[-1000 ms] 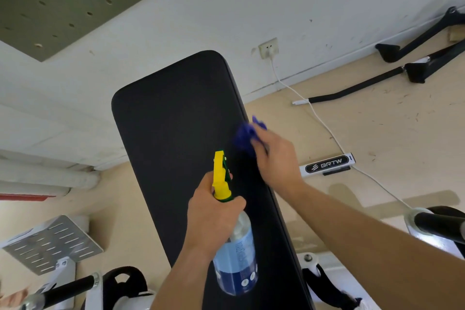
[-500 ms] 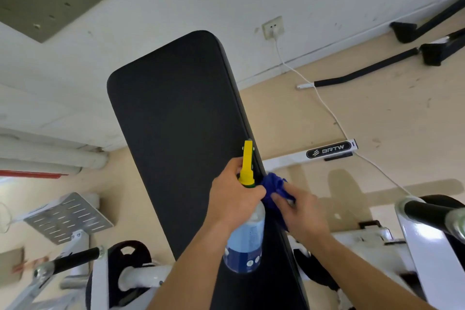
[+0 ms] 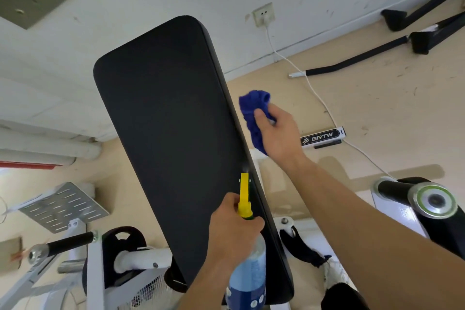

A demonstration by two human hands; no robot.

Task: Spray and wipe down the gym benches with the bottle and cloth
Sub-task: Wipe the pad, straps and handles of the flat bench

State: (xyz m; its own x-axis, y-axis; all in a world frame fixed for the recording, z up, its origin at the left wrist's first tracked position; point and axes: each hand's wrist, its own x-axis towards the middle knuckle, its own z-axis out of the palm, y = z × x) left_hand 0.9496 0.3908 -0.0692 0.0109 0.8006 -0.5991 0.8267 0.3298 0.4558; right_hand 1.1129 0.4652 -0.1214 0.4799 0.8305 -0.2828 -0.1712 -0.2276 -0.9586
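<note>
My L hand [image 3: 234,229] is curled round the spray bottle [image 3: 247,277], up near its yellow top [image 3: 244,194]. The nozzle points up along the black bench pad [image 3: 163,121], close to the pad's right edge. My R hand [image 3: 276,131] squeezes the blue cloth [image 3: 254,108] in a bunch, just beside that same edge, higher up. Can't tell if the cloth touches the edge or hangs a bit off it.

The pad looks dark and flat all over. I see no wet drops or streaks, so I can't say how much is clean. My guess: I'm mid-job on this bench, doing the right side. Prob left: the far end + left side, then other benches, which aren't in view.
</note>
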